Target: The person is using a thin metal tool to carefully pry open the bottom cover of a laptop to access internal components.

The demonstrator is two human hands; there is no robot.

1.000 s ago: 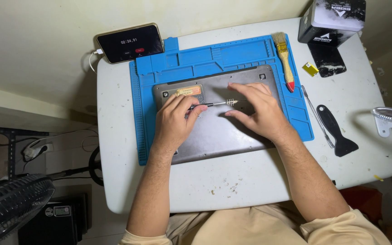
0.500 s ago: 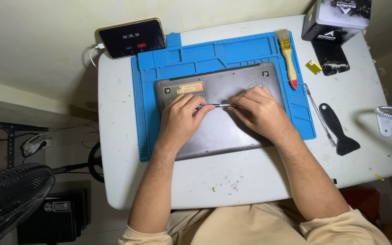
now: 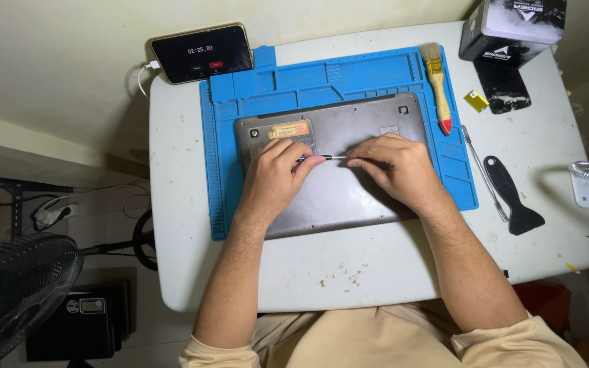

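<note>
A thin metal tool [image 3: 334, 157] is held level between both hands above the upturned grey laptop [image 3: 339, 197], which lies on the blue mat [image 3: 240, 109] on the white table [image 3: 376, 266]. One end of the tool is pinched by the fingertips of the left hand [image 3: 277, 177] and the other end is gripped by the closed fingers of the right hand [image 3: 393, 167]. The short visible stretch of the tool is seen in the gap between the two hands, over the upper middle of the laptop's base.
</note>
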